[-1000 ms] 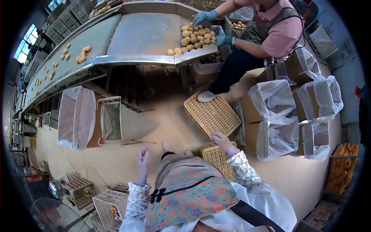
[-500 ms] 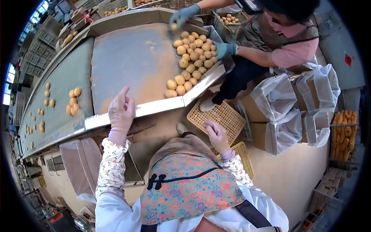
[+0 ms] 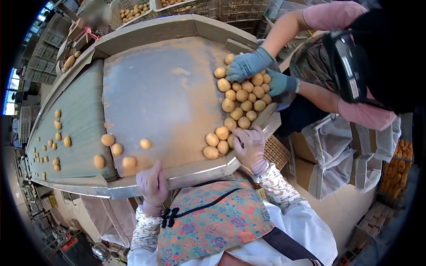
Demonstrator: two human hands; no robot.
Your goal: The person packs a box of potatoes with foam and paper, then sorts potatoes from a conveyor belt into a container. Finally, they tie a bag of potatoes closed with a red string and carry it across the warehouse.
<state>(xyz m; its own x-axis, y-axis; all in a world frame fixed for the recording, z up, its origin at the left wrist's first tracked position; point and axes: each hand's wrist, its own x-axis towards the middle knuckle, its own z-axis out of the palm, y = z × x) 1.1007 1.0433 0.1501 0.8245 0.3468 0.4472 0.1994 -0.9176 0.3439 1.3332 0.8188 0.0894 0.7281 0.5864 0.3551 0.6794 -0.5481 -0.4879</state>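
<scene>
My left hand (image 3: 152,185), in a pale thin glove, is just over the near metal rim (image 3: 191,174) of the sorting table. Its fingers are loosely bent and apart, with nothing visible in them. My right hand (image 3: 250,148), gloved alike, is at the right corner of the rim beside several potatoes (image 3: 222,132). Its fingers curve toward them, thumb apart, and no potato shows in the grasp. Closest to my left hand on the table is a single potato (image 3: 129,162). More potatoes (image 3: 242,95) are heaped at the table's right end.
A co-worker's blue-gloved hands (image 3: 250,65) are at the heap across the corner. On the left, a green conveyor belt (image 3: 80,128) carries scattered potatoes. Plastic-lined cartons (image 3: 330,155) stand at right, a yellow crate (image 3: 276,153) below the corner. Potato crates (image 3: 133,13) stand behind.
My right hand has moved up to the table corner by the potatoes. My left hand has lowered to the rim. Several potatoes have come off the belt. The co-worker's hands have moved into the heap.
</scene>
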